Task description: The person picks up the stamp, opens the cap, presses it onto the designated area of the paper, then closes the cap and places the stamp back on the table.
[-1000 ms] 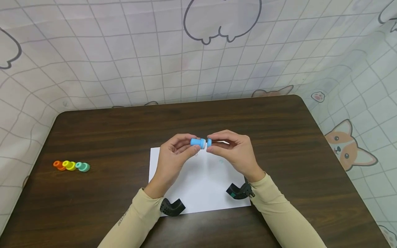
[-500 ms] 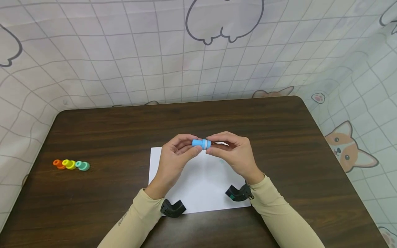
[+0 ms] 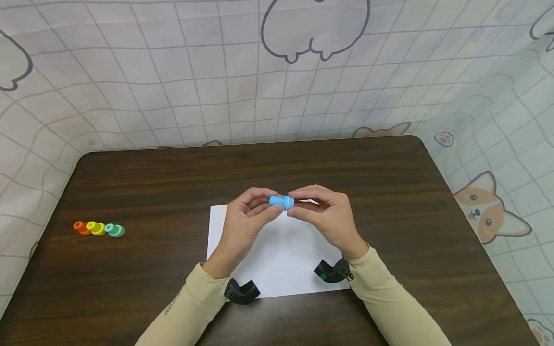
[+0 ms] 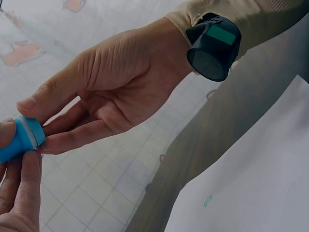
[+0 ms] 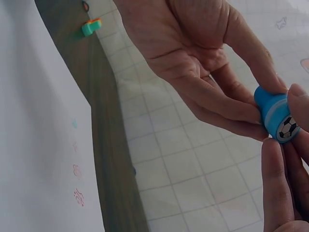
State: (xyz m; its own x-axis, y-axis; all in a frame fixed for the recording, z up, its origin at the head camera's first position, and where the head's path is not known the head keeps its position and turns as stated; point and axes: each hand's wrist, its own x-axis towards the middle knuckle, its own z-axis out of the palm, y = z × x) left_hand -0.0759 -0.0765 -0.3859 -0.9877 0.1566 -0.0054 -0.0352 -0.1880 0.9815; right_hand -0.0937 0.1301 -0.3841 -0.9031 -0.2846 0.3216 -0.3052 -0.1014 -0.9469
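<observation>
In the head view both hands meet over a white sheet of paper. My left hand pinches the body of a small light-blue toy stamp between thumb and fingers. My right hand grips the stamp's blue cap at its wide end. Cap and body sit together, with a thin pale band between them. A soccer ball picture shows on the cap's flat end in the right wrist view. Fingertips cover parts of the stamp.
Orange, yellow and teal stamps stand in a row at the left of the dark wooden table. Small red and teal printed marks are on the paper. A patterned curtain surrounds the table's far side.
A second ago the cap was slightly apart from the stamp's body. My right hand has pushed it leftward onto the body, and the gap has closed. The other stamps have stayed put.
</observation>
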